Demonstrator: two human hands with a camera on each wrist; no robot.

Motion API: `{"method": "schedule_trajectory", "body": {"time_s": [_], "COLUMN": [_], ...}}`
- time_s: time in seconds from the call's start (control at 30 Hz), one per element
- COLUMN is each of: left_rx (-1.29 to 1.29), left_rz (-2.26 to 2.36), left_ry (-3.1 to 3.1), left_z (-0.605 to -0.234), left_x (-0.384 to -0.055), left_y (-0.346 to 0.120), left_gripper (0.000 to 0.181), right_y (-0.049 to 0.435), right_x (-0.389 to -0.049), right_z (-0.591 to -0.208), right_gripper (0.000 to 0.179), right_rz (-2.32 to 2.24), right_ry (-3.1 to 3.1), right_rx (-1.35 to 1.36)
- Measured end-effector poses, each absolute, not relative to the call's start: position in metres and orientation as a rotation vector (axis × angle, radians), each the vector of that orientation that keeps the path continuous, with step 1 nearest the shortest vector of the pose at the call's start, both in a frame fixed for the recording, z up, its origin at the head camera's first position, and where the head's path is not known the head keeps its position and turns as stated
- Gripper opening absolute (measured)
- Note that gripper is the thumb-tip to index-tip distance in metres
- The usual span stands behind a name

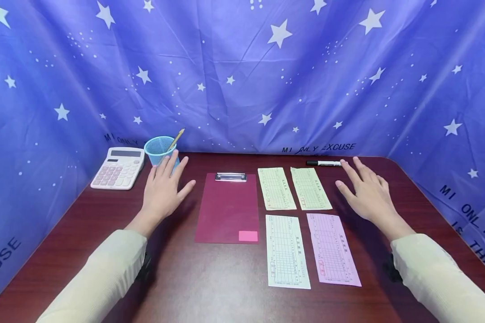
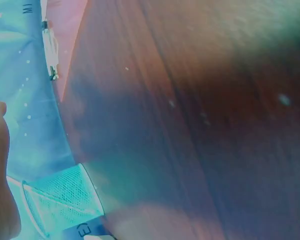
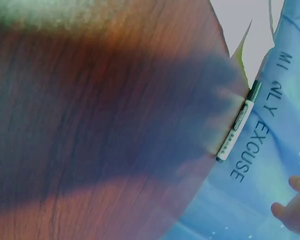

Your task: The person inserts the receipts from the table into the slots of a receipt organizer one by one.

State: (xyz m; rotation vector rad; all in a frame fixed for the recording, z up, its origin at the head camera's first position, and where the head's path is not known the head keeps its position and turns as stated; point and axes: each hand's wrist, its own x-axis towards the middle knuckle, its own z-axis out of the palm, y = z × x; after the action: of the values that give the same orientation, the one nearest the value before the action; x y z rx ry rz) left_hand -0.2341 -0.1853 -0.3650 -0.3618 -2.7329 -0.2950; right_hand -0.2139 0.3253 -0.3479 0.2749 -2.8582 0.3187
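In the head view my left hand (image 1: pixel 163 188) is held over the table with its fingers spread, holding nothing. Its fingertips overlap the blue mesh pen cup (image 1: pixel 155 148), from which a pencil (image 1: pixel 176 138) leans out. To the right of that hand lies a dark red clipboard (image 1: pixel 228 206) with a metal clip and a pink sticky note (image 1: pixel 248 236). My right hand (image 1: pixel 369 195), fingers extended, also holds nothing. Its fingertips overlap the end of a black-and-white marker (image 1: pixel 323 163), which shows whole in the right wrist view (image 3: pixel 238 125).
Between clipboard and right hand lie two yellow-green slips (image 1: pixel 276 188) (image 1: pixel 311 188), a pale green slip (image 1: pixel 288 251) and a pink slip (image 1: pixel 333 249), all printed. A white calculator (image 1: pixel 119 168) stands at the far left. A blue starry curtain (image 1: pixel 234 54) encloses the dark wooden table (image 1: pixel 210 287).
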Motion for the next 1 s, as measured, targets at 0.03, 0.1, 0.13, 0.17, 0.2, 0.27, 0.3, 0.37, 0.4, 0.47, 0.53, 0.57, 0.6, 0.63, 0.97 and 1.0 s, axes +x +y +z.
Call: {"method": "schedule_trajectory", "body": {"time_s": [0.03, 0.1, 0.13, 0.17, 0.2, 0.27, 0.3, 0.37, 0.4, 0.47, 0.53, 0.57, 0.6, 0.63, 0.97, 1.0], "left_rx": [-0.386, -0.435, -0.459, -0.482, -0.502, -0.53, -0.539, -0.543, -0.541, -0.53, -0.514, -0.506, -0.499, -0.493, -0.501, -0.507], "left_rz": [-0.294, -0.299, -0.305, -0.313, -0.319, -0.34, -0.349, -0.377, -0.392, -0.431, -0.481, -0.51, -0.533, -0.561, -0.666, -0.664], "left_ry": [-2.707, -2.663, -2.646, -2.63, -2.617, -2.598, -2.594, -2.604, -2.614, -2.647, -2.686, -2.705, -2.723, -2.74, -2.852, -2.863], "left_z": [-0.365, -0.365, -0.364, -0.364, -0.363, -0.362, -0.362, -0.361, -0.361, -0.362, -0.362, -0.362, -0.363, -0.363, -0.37, -0.37], "left_x": [-0.236, -0.239, -0.24, -0.241, -0.242, -0.245, -0.246, -0.249, -0.25, -0.253, -0.256, -0.258, -0.26, -0.261, -0.279, -0.28], "left_y": [-0.183, -0.179, -0.176, -0.174, -0.171, -0.165, -0.162, -0.156, -0.153, -0.147, -0.142, -0.139, -0.137, -0.134, -0.116, -0.115], "left_gripper": [0.067, 0.063, 0.06, 0.059, 0.057, 0.055, 0.054, 0.053, 0.053, 0.053, 0.052, 0.051, 0.051, 0.05, 0.049, 0.049], "right_y": [0.324, 0.32, 0.318, 0.315, 0.313, 0.307, 0.305, 0.299, 0.296, 0.29, 0.285, 0.282, 0.279, 0.276, 0.25, 0.248], "right_x": [-0.213, -0.21, -0.209, -0.208, -0.207, -0.205, -0.203, -0.2, -0.198, -0.194, -0.19, -0.188, -0.186, -0.185, -0.164, -0.162], "right_z": [-0.347, -0.345, -0.344, -0.343, -0.343, -0.342, -0.342, -0.342, -0.343, -0.343, -0.343, -0.343, -0.344, -0.344, -0.352, -0.352], "right_gripper": [0.064, 0.06, 0.058, 0.057, 0.055, 0.051, 0.05, 0.05, 0.05, 0.052, 0.053, 0.054, 0.054, 0.054, 0.055, 0.055], "right_rz": [0.325, 0.331, 0.334, 0.339, 0.341, 0.344, 0.347, 0.366, 0.38, 0.425, 0.481, 0.513, 0.549, 0.585, 0.922, 0.962], "right_ry": [-2.835, -2.787, -2.766, -2.75, -2.732, -2.698, -2.685, -2.666, -2.658, -2.651, -2.649, -2.643, -2.636, -2.627, -2.649, -2.667], "right_rx": [0.289, 0.312, 0.324, 0.333, 0.343, 0.367, 0.377, 0.383, 0.384, 0.378, 0.373, 0.377, 0.384, 0.392, 0.416, 0.41]}}
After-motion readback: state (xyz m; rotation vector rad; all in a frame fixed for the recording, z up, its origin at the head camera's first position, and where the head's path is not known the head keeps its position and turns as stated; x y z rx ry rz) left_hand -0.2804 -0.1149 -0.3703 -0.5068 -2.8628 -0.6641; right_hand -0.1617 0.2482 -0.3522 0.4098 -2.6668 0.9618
